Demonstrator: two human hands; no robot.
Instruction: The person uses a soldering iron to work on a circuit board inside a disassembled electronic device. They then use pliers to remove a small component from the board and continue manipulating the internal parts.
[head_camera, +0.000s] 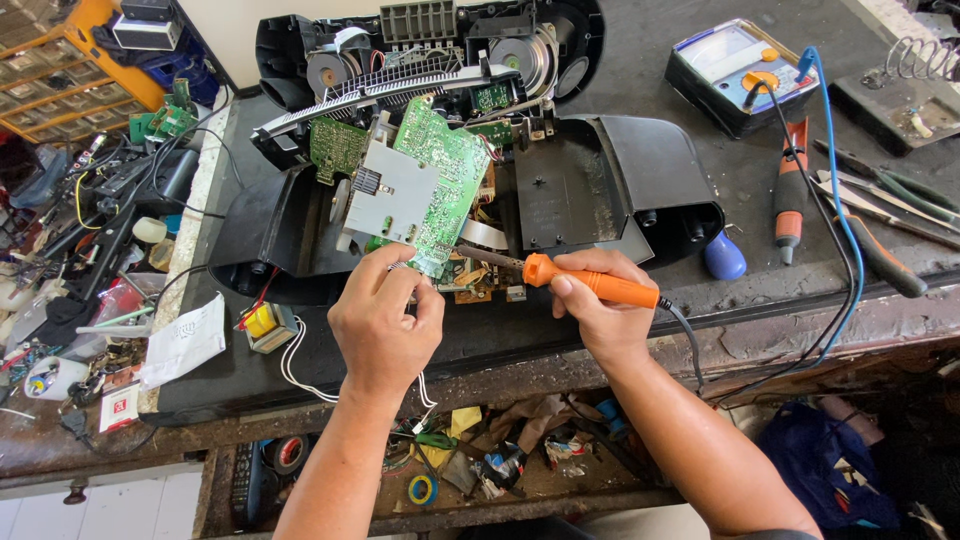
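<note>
An opened black stereo casing (600, 175) lies on the workbench with its insides exposed. A green circuit board (440, 170) with a grey metal shield is tilted up out of it. My left hand (385, 320) pinches the lower edge of that board. My right hand (600, 305) grips an orange-handled soldering iron (590, 282), whose metal tip points left toward the small brown board under the green one. The iron's grey cord runs off to the right of my wrist.
A multimeter (735, 70) with blue and black leads sits at the back right, beside an orange screwdriver (790, 190) and several hand tools. A small transformer (265, 325) and papers lie at the left. An open drawer (480, 460) of clutter hangs below the bench edge.
</note>
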